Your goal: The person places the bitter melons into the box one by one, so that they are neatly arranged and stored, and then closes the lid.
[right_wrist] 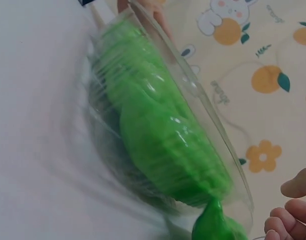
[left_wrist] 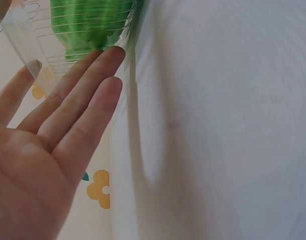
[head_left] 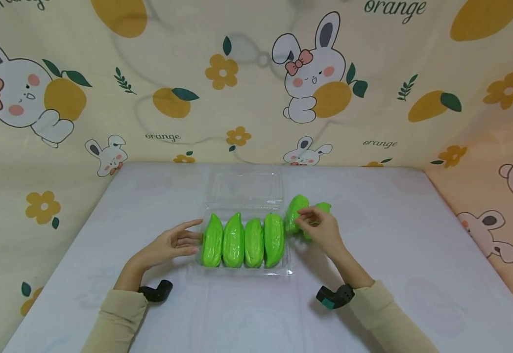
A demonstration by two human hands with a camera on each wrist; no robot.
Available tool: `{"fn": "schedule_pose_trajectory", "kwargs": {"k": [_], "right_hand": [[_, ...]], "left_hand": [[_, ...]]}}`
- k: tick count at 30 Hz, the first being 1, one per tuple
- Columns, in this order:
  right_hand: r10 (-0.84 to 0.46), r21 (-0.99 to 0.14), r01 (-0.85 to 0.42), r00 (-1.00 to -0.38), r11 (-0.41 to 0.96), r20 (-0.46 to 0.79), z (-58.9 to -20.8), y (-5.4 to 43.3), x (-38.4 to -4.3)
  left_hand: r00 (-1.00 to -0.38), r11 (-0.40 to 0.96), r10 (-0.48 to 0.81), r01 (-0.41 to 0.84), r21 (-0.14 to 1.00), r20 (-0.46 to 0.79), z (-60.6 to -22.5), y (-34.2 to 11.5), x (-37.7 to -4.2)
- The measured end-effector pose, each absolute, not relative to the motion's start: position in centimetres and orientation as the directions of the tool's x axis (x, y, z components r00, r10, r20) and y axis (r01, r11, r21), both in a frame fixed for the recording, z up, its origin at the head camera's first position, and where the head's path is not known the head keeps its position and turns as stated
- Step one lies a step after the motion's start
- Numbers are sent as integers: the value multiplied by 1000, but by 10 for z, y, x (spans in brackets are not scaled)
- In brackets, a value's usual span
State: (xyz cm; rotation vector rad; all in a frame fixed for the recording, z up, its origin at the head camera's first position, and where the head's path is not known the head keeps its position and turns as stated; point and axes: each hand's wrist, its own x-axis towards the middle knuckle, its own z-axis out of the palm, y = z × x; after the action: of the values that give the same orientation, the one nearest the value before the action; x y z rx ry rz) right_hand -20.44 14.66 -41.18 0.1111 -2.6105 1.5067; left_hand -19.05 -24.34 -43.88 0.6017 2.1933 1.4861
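A clear plastic clamshell box (head_left: pixel 247 270) lies on the table with its lid (head_left: pixel 245 186) folded back. Several glossy green long vegetables (head_left: pixel 234 242), of a kind I cannot tell, lie side by side in it. My left hand (head_left: pixel 172 245) is at the box's left side; in the left wrist view its straight fingers (left_wrist: pixel 105 97) reach against the clear wall. My right hand (head_left: pixel 320 228) is over a green vegetable (head_left: pixel 297 203) just right of the box. A gap shows between thumb and fingers in the right wrist view, with nothing held. Partly behind this hand lies another green vegetable (head_left: pixel 324 207).
A white cloth covers the table (head_left: pixel 371 220). Behind it hangs a curtain (head_left: pixel 247 113) printed with rabbits, oranges and flowers, also along both sides. Each wrist wears a black device (head_left: pixel 335 297).
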Motion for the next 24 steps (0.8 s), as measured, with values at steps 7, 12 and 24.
{"fn": "schedule_pose_trajectory", "kwargs": {"k": [7,12,24], "right_hand": [[39,-865,-105,-989,491,143,-412,157,-207],[71,-881,-112,-984,459,162,-412,164,-208],[135,-898,-33,-986,439,102,-403,179,-211]], "left_hand": [[-819,350,564,123,929,-104,-439,-244,-191],[-817,348,567,125,929,-103,-438,-243,-191],[-820,366,562,127,922,-110,-438,-243,-191]]}}
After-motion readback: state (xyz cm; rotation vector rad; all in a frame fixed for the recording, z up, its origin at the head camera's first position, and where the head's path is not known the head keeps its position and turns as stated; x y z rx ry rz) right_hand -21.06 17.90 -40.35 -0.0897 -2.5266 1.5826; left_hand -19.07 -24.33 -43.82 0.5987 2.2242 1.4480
